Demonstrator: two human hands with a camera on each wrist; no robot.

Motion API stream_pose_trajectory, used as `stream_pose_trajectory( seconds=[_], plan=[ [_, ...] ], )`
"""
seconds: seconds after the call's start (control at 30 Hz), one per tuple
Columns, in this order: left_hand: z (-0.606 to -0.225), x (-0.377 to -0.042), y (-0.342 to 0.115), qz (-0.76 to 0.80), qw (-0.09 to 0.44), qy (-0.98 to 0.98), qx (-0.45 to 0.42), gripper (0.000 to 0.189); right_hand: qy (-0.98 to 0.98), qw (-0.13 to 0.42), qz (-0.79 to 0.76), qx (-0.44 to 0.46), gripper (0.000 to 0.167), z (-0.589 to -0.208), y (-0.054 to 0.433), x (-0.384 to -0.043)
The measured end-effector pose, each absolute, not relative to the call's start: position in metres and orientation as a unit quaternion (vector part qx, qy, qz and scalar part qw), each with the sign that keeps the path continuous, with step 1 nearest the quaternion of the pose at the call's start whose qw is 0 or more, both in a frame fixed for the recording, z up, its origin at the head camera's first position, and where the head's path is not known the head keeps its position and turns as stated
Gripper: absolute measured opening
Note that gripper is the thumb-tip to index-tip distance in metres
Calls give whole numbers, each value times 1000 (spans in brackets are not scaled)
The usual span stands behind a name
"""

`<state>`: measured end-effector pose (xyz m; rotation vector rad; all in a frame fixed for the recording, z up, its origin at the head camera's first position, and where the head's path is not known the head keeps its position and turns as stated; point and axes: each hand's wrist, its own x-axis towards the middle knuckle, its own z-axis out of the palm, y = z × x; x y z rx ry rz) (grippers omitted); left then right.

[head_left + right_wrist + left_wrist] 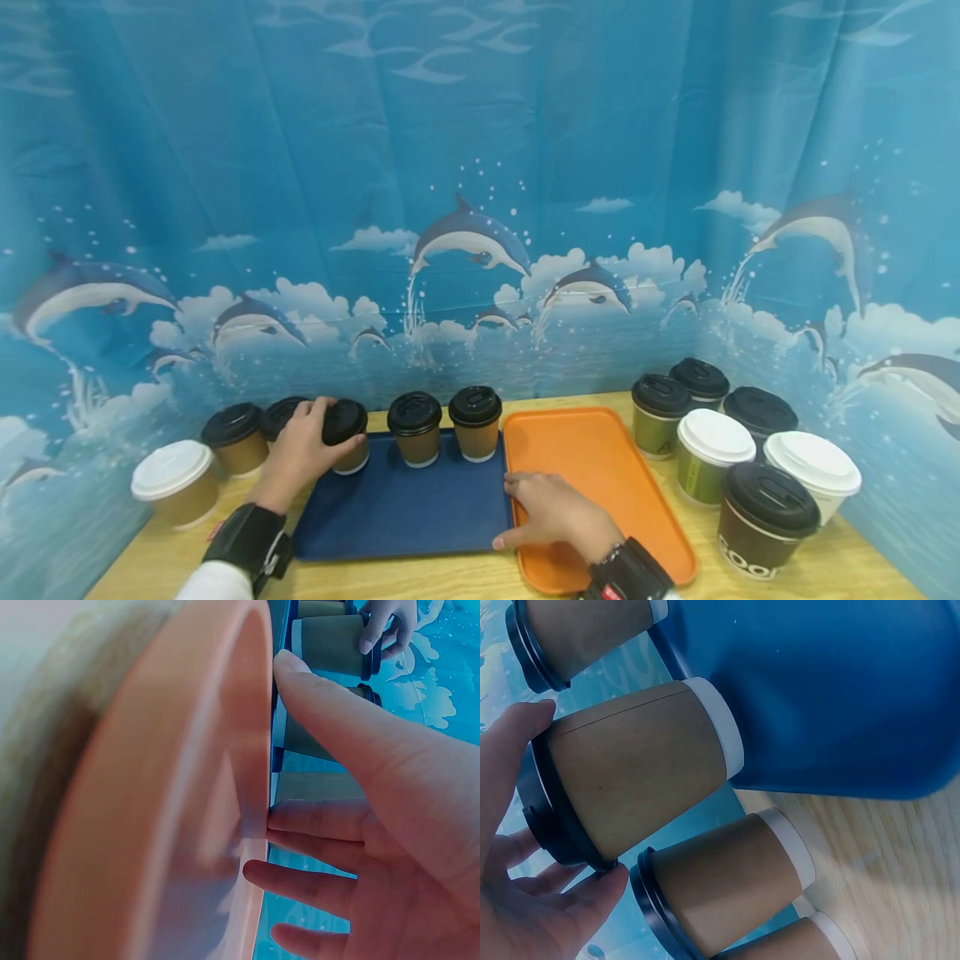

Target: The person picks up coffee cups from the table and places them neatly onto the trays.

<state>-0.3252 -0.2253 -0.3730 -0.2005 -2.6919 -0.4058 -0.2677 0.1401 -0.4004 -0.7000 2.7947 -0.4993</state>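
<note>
My left hand (300,454) grips a brown paper coffee cup (637,761) by its black lid, thumb on one side and fingers round the other. That cup stands upright at the back left corner of the blue tray (408,517). Two more brown coffee cups with black lids, a middle one (417,446) and a right one (476,440), stand along the tray's back edge. My right hand (558,512) lies where the blue tray meets the orange tray (585,454). In the right wrist view its thumb and fingers are extended, with fingertips at the orange tray's rim.
Left of the blue tray are brown cups with black lids (238,446) and a white-lidded cup (176,483). Several green, white and dark lidded cups (765,525) crowd the right side of the wooden table (450,579). A dolphin-print curtain (480,167) hangs close behind.
</note>
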Motion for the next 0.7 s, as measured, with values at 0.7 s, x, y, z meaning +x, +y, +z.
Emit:
stream_pose_trajectory(
  seconds=[0.7],
  plan=[
    [-383,-324,-221,-163,209,-961,-83,76,950,118,-170,-235,76,-401,140,-269]
  ],
)
